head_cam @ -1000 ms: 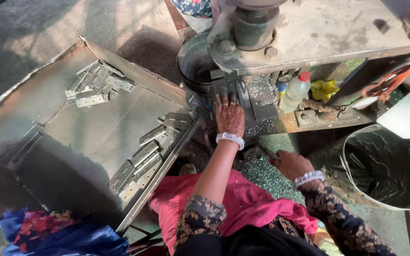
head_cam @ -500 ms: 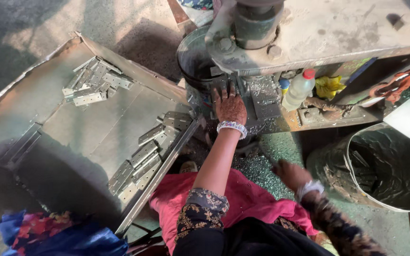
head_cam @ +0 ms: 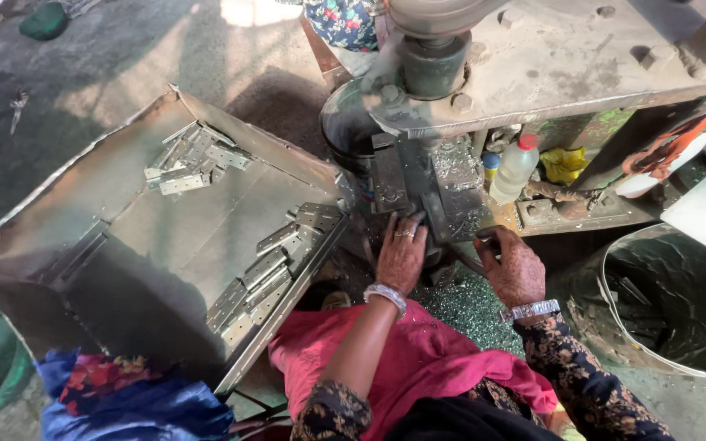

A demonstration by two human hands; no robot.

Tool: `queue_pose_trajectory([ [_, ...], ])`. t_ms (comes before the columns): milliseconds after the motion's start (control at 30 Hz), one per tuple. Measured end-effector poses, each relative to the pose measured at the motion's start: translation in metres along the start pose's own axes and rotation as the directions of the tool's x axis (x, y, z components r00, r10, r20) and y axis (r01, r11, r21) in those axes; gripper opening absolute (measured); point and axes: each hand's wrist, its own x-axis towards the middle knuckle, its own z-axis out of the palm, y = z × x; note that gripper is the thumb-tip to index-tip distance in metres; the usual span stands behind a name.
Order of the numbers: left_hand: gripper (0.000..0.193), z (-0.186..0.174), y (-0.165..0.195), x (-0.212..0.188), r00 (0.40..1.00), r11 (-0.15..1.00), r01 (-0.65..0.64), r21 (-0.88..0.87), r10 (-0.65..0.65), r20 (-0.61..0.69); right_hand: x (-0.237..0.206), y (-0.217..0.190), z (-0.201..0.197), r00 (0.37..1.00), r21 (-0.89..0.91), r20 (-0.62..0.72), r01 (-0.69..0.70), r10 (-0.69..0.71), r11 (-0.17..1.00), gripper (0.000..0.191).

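left hand (head_cam: 402,255) flat n open on press bed (head_cam: 459,189), right hand (head_cam: 515,268) curled, grip unclear tbh, clear bottle (head_cam: 515,169) w/ red cap, yellow packet (head_cam: 564,163) behind

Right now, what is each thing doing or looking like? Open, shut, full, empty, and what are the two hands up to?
Left hand: flat, fingers spread, on the press bed.
Right hand: curled on a dark handle; grip unclear.
Metal tray: open, tilted, holding hinge plates in loose piles.
Plastic bottle: upright, red cap on.
Round bin: open, mostly dark inside.
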Motion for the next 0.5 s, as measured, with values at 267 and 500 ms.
queue_pose_trajectory([
  [267, 0.033, -0.003, 0.047, 0.091, 0.968, 0.964, 0.233, 0.128, -0.243, 0.068, 0.002, 0.011, 0.006, 0.974, -0.110, 0.170, -0.130, 0.148, 0.985, 0.035],
  [500, 0.040, -0.020, 0.023, 0.046, 0.890, 0.892, 0.426, -0.148, -0.384, 0.248, 0.004, 0.026, 0.021, 0.894, -0.334, 0.440, 0.075, 0.085, 0.940, 0.053],
])
